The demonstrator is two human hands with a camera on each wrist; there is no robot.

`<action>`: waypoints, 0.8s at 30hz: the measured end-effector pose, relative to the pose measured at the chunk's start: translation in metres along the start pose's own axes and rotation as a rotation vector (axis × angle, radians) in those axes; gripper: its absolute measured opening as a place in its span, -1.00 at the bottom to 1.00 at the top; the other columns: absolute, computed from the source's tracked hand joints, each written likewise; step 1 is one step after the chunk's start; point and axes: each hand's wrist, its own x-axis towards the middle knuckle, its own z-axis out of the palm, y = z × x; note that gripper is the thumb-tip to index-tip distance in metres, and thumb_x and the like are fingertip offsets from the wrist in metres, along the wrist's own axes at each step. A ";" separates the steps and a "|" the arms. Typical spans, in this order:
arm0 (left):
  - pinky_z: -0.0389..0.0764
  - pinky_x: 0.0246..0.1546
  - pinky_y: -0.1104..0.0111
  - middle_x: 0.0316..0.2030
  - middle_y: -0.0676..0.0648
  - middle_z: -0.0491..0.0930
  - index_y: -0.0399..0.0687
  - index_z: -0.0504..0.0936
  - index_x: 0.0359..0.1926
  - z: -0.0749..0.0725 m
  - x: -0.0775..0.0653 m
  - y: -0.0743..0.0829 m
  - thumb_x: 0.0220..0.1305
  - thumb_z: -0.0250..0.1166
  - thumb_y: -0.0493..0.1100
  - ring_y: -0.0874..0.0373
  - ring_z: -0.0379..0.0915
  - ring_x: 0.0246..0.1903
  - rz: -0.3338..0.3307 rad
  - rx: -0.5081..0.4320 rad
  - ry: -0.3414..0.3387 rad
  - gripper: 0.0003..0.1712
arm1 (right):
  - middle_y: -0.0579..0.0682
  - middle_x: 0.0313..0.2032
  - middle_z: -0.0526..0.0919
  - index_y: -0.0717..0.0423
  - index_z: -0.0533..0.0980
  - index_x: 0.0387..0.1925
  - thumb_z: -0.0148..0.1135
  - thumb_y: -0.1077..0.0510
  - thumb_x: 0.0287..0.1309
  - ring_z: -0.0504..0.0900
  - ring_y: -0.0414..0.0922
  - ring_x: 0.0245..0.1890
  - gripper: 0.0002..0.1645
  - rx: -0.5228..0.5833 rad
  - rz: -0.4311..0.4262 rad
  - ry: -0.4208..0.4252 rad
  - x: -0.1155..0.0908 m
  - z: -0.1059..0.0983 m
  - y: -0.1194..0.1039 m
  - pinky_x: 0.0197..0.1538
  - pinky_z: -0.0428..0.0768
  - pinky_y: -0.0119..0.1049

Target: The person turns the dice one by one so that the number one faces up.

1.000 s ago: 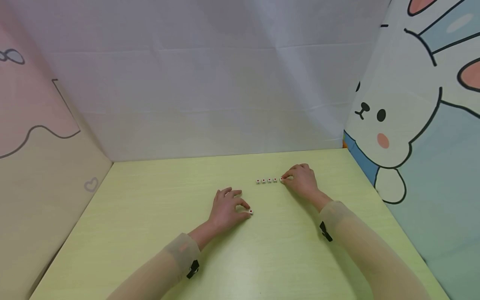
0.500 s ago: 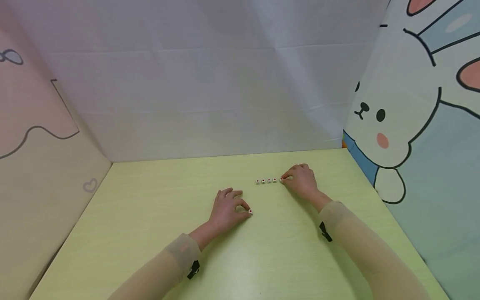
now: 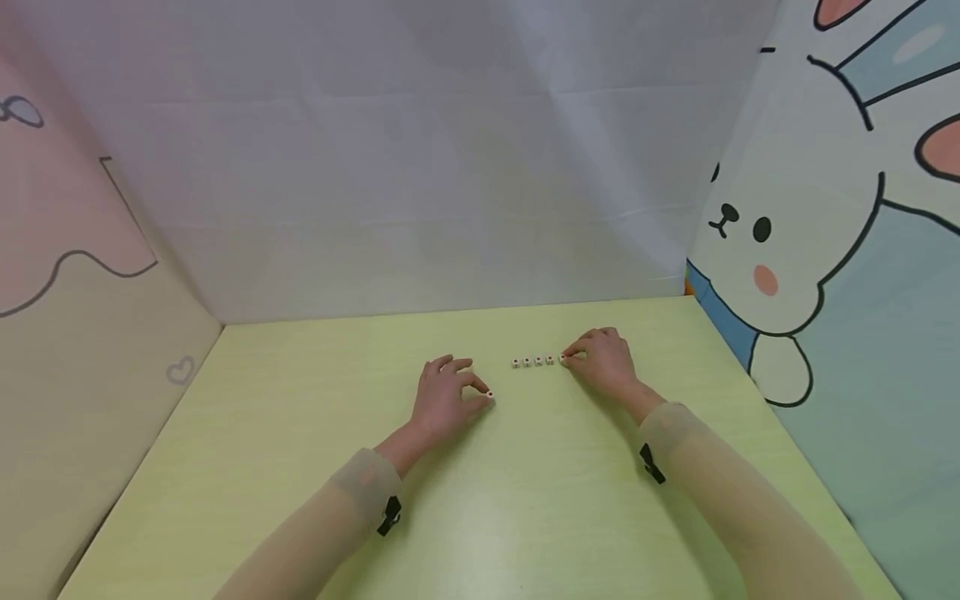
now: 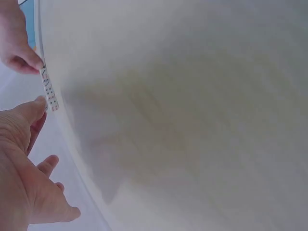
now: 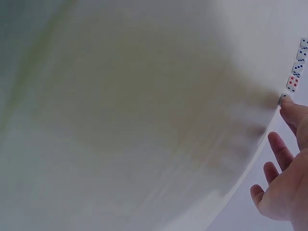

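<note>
Between thumb and index finger, my left hand (image 3: 442, 402) pinches a small white die (image 3: 491, 396) with a red spot on top. Its other fingers are spread. Farther back, several similar dice (image 3: 527, 362) form a short straight row on the table. My right hand (image 3: 602, 360) pinches the die at the row's right end (image 3: 562, 359), a small gap from its neighbour. Blue and red pips show on the sides of the row dice (image 5: 297, 67) in the right wrist view. In the left wrist view, the left fingertips mostly hide their die, which overlaps the row's near end.
The pale yellow table (image 3: 300, 467) extends around both hands. A white cloth wall (image 3: 420, 183) stands behind it. Printed panels flank the table, with a cartoon rabbit (image 3: 810, 217) on the right one.
After staying nearly still at first, my left hand has moved away from me and slightly left, carrying its die. My right hand stays at the row's right end.
</note>
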 end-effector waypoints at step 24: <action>0.08 0.47 0.02 0.33 -0.11 0.50 0.20 0.81 -0.19 0.006 0.042 -0.005 0.31 0.44 0.10 -0.21 0.19 0.43 -0.047 0.043 -0.021 -0.83 | 0.13 0.03 0.68 -0.04 0.79 -0.13 0.39 -0.03 0.31 0.38 0.27 0.24 -0.77 0.009 0.005 0.000 0.000 0.000 0.000 0.23 0.34 0.26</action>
